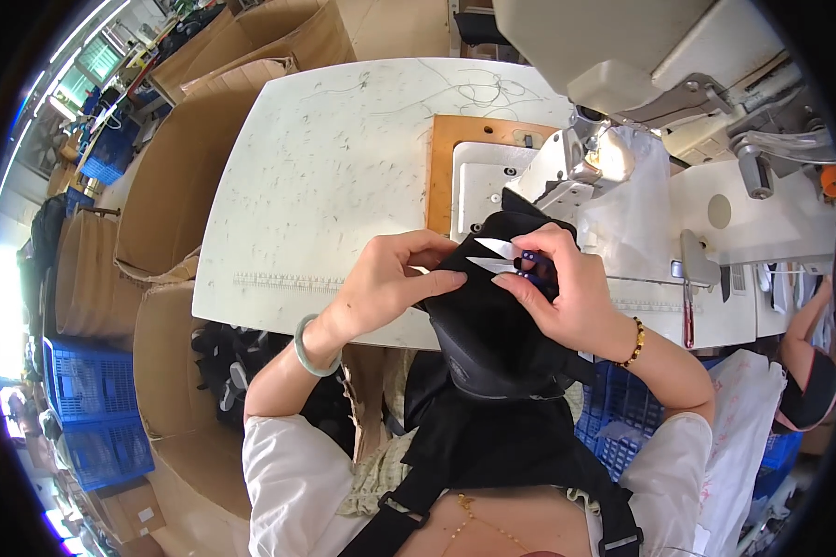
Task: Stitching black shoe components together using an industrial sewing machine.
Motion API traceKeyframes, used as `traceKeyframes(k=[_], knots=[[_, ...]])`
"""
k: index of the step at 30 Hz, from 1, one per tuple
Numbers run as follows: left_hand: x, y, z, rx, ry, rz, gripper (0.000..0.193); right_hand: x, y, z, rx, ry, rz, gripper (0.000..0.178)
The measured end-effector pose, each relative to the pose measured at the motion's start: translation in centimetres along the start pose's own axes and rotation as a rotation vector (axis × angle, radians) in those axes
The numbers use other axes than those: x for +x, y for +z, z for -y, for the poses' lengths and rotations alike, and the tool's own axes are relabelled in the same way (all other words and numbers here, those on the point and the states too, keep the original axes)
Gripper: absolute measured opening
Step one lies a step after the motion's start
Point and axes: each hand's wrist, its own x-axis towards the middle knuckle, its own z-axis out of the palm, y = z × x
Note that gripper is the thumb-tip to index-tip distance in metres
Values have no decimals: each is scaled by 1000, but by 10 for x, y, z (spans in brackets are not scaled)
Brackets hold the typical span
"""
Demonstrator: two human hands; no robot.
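A black fabric piece, perhaps part of a bag [488, 348], hangs over the front edge of the sewing table and reaches up to the sewing machine [576, 162]. My left hand [392, 283] pinches its left edge between thumb and fingers. In my right hand [567, 288] are small thread snips [497, 257] with dark blue handles. Their two pale blades are spread apart, pointing left over the black fabric toward my left fingertips. What lies under the fabric is hidden.
The white sewing table [288, 186] carries loose threads [492, 88] and a printed ruler strip. Large cardboard boxes [181, 176] and blue crates [93, 390] stand at the left. A red-handled tool [688, 316] lies at the right. Another person's arm [799, 339] shows at far right.
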Motion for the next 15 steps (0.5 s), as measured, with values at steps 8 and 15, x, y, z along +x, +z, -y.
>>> traceKeyframes(k=[8,15], knots=[[7,-10,8,-91,95,97,22,8,10,-5,-76,-113,-34,33],[14,-19,6,-5,132,198,15,12,12,-11,-61,-156,-21,27]])
